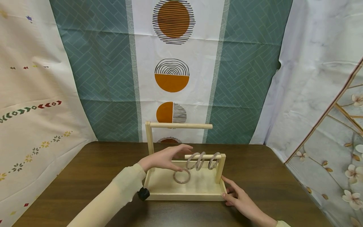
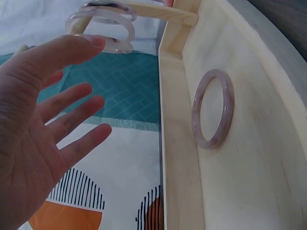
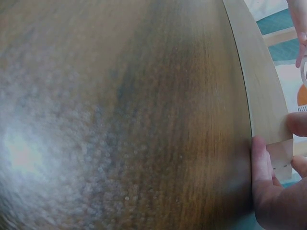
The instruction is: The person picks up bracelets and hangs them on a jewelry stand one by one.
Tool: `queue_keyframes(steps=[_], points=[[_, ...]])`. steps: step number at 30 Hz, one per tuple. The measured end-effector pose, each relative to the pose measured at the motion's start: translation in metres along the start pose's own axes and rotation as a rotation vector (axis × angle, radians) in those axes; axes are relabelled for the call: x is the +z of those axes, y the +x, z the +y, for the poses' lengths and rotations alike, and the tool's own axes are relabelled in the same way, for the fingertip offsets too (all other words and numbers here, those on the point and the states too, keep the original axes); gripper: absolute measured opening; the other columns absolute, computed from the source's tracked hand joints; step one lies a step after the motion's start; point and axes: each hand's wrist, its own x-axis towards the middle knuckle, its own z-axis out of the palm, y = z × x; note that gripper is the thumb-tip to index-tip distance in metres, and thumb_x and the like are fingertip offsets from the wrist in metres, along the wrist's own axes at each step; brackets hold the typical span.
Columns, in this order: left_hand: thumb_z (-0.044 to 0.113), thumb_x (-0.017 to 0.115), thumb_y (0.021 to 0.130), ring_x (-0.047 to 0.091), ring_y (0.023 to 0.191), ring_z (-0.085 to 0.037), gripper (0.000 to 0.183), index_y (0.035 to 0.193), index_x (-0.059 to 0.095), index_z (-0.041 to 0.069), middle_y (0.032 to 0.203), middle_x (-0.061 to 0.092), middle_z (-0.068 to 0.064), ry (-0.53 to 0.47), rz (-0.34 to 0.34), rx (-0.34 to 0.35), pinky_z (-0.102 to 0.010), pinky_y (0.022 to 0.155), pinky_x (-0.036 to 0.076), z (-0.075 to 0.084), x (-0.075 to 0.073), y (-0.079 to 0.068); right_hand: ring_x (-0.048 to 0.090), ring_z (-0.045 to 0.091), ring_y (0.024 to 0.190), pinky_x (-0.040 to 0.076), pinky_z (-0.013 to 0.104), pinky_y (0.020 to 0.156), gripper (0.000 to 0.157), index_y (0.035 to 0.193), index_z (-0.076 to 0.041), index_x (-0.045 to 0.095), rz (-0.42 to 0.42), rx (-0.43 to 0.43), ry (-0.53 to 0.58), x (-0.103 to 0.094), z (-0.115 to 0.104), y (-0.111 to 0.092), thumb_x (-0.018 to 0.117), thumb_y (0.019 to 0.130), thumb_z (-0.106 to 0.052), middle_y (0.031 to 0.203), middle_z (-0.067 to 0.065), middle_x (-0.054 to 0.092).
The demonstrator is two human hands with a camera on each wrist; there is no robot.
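Note:
A pale wooden bangle stand (image 1: pixel 184 197) with a shallow tray base sits on the table. Three translucent bangles (image 1: pixel 203 153) hang on its lower rod (image 1: pixel 208 156). Flat on the tray floor lies one more greyish-pink bangle (image 2: pixel 229 100). My left hand (image 1: pixel 168 156) is held over the tray, fingers spread and holding nothing; its thumb overlaps the hanging bangles in the left wrist view. At the tray's right front corner, my right hand (image 1: pixel 236 197) grips the wooden wall between thumb and fingers.
The stand's upper rod (image 1: pixel 181 125), carried by a taller post (image 1: pixel 149 138) on the left, bears no bangles. Dark wooden tabletop (image 1: pixel 263 176) surrounds the stand. Patterned cloths hang behind the table (image 1: pixel 246 78) and on both sides.

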Motion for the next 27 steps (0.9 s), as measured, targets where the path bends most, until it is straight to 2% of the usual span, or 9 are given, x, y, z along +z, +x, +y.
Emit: queue_keyframes(steps=[7,17,27], points=[[0.016,0.079,0.084,0.052,0.135,-0.027,0.082,0.151,0.032,0.022,0.150,0.048,-0.008,-0.019,0.007,-0.018,-0.048,0.110,0.045,0.000,-0.003,-0.006,0.060,0.020,0.092,0.060,0.034,0.076,0.070,0.157,-0.008,0.023,0.002,-0.001,0.001,0.000,-0.001,0.000,0.059,0.099,-0.022,0.111,0.018,0.056],[0.019,0.079,0.084,0.054,0.133,-0.018,0.082,0.151,0.032,0.026,0.148,0.049,0.001,0.013,0.033,-0.059,-0.042,0.108,0.047,-0.002,-0.006,-0.014,0.060,0.020,0.092,0.060,0.034,0.076,0.070,0.157,-0.008,0.022,0.001,-0.003,0.002,0.000,-0.001,0.000,0.059,0.099,-0.022,0.111,0.018,0.055],[0.020,0.079,0.085,0.053,0.134,-0.021,0.080,0.151,0.033,0.025,0.149,0.049,-0.002,0.014,0.058,-0.070,-0.044,0.108,0.047,-0.001,-0.009,-0.025,0.060,0.020,0.092,0.060,0.034,0.076,0.070,0.157,-0.008,0.022,-0.002,-0.003,0.005,0.000,-0.001,-0.001,0.059,0.099,-0.022,0.110,0.018,0.055]])
